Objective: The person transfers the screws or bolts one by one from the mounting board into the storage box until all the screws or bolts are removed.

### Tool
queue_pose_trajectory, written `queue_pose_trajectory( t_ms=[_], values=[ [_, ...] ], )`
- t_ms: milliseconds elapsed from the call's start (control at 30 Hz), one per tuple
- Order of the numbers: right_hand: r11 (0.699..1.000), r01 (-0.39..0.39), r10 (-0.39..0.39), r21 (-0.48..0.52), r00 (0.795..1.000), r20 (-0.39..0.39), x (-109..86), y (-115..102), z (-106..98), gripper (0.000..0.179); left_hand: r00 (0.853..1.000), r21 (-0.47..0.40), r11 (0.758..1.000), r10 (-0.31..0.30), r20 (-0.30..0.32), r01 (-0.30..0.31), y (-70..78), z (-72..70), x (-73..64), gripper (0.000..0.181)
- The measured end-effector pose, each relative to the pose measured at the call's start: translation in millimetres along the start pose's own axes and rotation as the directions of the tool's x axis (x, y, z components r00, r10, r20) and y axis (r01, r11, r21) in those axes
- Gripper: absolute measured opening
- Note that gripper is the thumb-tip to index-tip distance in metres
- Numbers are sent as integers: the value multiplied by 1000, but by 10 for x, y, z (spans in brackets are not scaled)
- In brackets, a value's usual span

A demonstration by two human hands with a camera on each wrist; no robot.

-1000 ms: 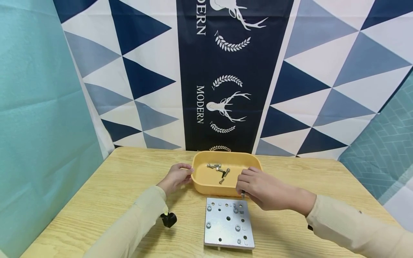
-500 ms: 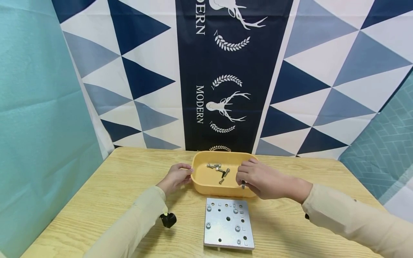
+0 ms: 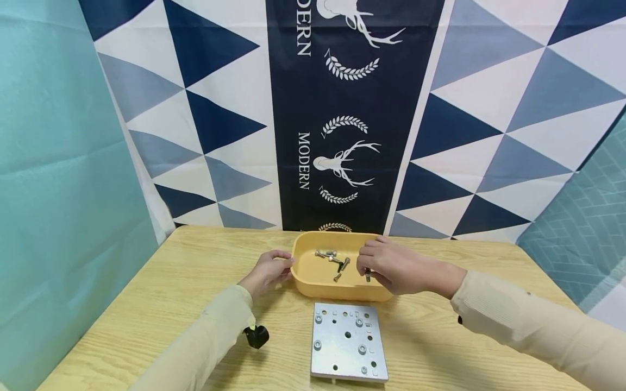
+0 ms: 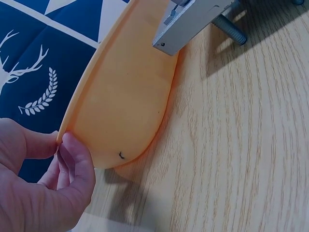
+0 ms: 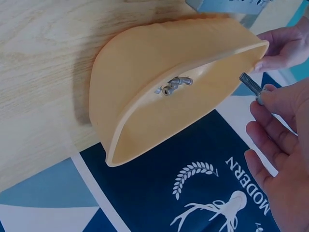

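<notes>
My left hand pinches the left rim of a yellow plastic bin between thumb and fingers, plain in the left wrist view. Over the bin's right part is my right hand. Its thumb and finger pinch a bolt by the head, the threaded end sticking out. Several loose bolts lie on the bin floor. In front of the bin stands a silver metal plate with holes, and several socket-head bolts sit in it. A bolt shank shows under the plate in the left wrist view.
The bin and plate stand on a light wooden table. Behind it hangs a patterned cloth, with a teal cloth at the left. A black wrist device sits below my left sleeve.
My right hand has risen from near the plate's top edge, back over the bin, with the bolt in its fingers. My left hand stays on the rim.
</notes>
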State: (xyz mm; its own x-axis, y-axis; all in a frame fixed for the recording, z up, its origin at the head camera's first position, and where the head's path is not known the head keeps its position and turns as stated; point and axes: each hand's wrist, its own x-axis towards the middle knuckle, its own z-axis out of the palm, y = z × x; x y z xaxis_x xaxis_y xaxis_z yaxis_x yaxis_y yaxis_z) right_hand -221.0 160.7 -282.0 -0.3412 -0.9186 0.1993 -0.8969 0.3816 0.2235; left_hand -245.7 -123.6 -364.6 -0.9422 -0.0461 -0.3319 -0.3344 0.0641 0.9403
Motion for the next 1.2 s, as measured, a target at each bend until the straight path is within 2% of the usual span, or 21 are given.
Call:
queue_pose_trajectory(
  t_ms=[300, 633, 1200],
  values=[
    [1000, -16, 16, 7, 1000, 20, 45, 61, 31, 25, 1000, -12, 1000, 12, 1, -12, -22, 2, -19, 25],
    [1000, 1, -1, 6, 1000, 10, 120, 150, 121, 27, 1000, -3, 1000, -5, -18, 5, -17, 14, 6, 23],
    [1000, -14, 14, 3, 997, 80, 303, 339, 243, 20, 1000, -11, 1000, 13, 4, -13, -6, 0, -9, 22]
  ],
)
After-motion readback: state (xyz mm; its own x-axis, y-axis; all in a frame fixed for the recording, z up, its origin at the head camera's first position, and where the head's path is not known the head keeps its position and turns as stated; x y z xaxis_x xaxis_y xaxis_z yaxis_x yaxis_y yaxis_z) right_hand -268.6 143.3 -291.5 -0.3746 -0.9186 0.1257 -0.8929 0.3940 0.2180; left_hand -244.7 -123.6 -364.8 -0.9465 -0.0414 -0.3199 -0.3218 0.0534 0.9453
